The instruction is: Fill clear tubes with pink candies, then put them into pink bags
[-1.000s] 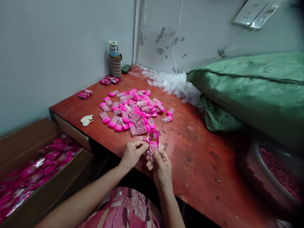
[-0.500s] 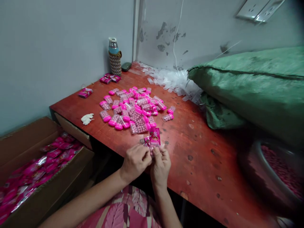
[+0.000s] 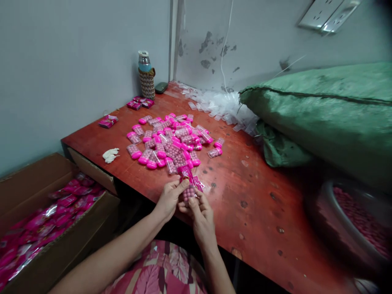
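We wear pink cloth (image 3: 159,269) printed with maroon and cream blocks and leaf shapes. Our forearms (image 3: 122,250) and hands (image 3: 168,199) are bare.

Premises appear to be a small packing workshop. Evidence: a worn red worktable (image 3: 235,228) bearing heaped, filled pink-capped containers (image 3: 175,152); a cardboard carton (image 3: 92,222) of glossy pink packets (image 3: 45,220) alongside; a bulky green sack (image 3: 321,102); a basin (image 3: 328,204) of pink pellets (image 3: 357,218); loose clear plastic pieces (image 3: 231,108); a wall (image 3: 260,41) with patchy surface damage.
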`<state>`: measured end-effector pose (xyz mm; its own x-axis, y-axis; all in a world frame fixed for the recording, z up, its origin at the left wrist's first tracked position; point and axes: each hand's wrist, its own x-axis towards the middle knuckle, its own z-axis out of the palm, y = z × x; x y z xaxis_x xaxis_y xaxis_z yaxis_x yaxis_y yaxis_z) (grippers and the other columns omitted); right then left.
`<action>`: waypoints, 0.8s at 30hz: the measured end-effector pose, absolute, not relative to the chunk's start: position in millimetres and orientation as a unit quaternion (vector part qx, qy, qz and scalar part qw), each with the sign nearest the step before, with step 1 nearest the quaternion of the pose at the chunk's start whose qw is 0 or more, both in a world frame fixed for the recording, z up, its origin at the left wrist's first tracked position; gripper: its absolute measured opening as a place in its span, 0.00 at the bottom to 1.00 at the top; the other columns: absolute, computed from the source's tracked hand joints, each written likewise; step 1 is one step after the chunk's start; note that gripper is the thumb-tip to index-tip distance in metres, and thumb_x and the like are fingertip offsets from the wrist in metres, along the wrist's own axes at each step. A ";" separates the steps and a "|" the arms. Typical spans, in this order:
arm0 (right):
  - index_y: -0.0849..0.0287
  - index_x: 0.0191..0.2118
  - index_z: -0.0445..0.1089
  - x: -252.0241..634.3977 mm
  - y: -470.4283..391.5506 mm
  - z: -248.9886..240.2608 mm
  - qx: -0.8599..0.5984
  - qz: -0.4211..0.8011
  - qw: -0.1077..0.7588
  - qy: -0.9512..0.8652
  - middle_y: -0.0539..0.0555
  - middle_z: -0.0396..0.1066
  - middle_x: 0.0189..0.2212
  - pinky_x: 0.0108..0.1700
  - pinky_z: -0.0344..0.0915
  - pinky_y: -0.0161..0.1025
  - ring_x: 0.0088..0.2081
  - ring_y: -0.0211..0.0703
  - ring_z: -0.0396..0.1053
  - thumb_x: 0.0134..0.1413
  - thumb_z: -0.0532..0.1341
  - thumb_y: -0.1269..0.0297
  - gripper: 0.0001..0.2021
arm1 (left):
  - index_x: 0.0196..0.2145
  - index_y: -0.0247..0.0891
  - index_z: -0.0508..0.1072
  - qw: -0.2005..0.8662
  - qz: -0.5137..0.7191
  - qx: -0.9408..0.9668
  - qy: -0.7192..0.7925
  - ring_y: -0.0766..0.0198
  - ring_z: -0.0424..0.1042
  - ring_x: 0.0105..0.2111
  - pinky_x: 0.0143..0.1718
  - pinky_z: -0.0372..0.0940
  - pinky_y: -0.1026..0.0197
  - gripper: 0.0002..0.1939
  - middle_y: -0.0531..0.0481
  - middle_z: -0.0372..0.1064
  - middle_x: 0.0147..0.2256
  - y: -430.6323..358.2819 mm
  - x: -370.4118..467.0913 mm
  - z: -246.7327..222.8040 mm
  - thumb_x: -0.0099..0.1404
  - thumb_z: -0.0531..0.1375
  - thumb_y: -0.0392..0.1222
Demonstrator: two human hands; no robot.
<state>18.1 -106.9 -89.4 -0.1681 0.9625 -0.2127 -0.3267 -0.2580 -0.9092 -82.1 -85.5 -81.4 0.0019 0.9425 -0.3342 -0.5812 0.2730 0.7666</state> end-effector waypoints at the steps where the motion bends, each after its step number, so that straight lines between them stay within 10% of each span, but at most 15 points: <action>1: 0.57 0.45 0.60 18.6 -107.6 -90.1 -0.428 0.668 0.484 -0.369 0.51 0.70 0.35 0.31 0.70 0.34 0.29 0.36 0.71 0.51 0.58 0.61 0.15 | 0.22 0.32 0.66 0.672 0.566 0.212 0.427 0.74 0.58 0.15 0.13 0.52 0.71 0.14 0.55 0.60 0.18 -85.0 -82.0 -82.1 0.53 0.60 0.47; 16: 0.58 0.31 0.58 16.7 -103.1 -98.5 -0.419 0.674 0.521 -0.313 0.46 0.71 0.18 0.21 0.66 0.27 0.18 0.33 0.69 0.46 0.63 0.65 0.10 | 0.20 0.28 0.69 0.735 0.534 0.189 0.373 0.75 0.58 0.16 0.18 0.55 0.71 0.11 0.55 0.59 0.15 -103.7 -81.6 -75.6 0.50 0.63 0.41; 24: 0.60 0.33 0.61 19.3 -102.0 -90.5 -0.431 0.666 0.498 -0.349 0.50 0.71 0.25 0.22 0.65 0.29 0.21 0.34 0.68 0.47 0.61 0.62 0.10 | 0.36 0.33 0.71 0.405 0.784 0.138 0.451 0.54 0.72 0.36 0.39 0.65 0.50 0.29 0.40 0.72 0.37 -134.5 -169.1 -67.9 0.53 0.51 0.64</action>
